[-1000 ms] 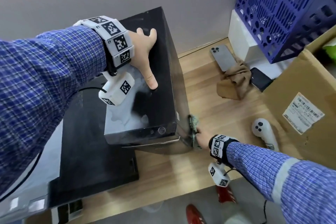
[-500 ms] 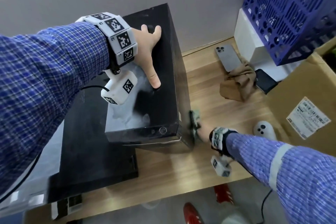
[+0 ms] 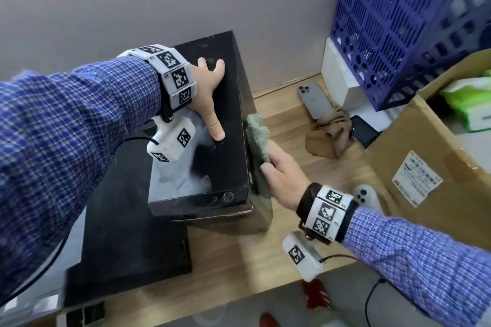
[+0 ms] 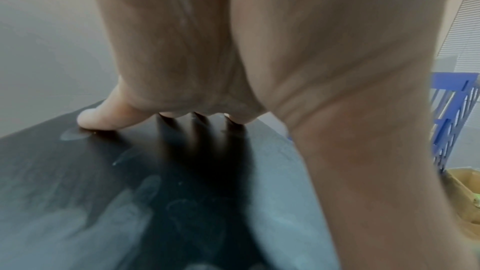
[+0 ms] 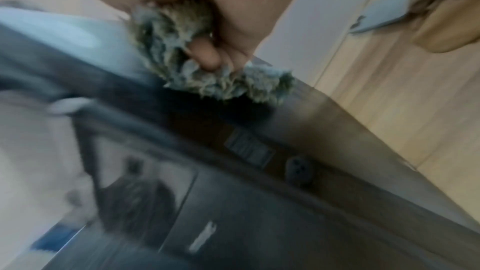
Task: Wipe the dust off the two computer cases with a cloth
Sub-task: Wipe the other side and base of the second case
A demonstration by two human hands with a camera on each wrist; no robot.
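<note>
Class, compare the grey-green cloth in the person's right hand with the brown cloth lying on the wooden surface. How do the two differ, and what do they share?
The grey-green cloth is gripped by the right hand against the side of the upright computer case; the brown cloth lies loose and untouched on the wooden surface. The grey-green cloth looks fluffy and shaggy; the brown cloth looks smooth. Both are crumpled.

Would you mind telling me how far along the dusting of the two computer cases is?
Done: part of the upright case's top looks dark and wiped, though pale dust remains nearer the front. In hand: the right hand rubs the green cloth on its side while the left hand steadies it. Left: the flat case.
</note>
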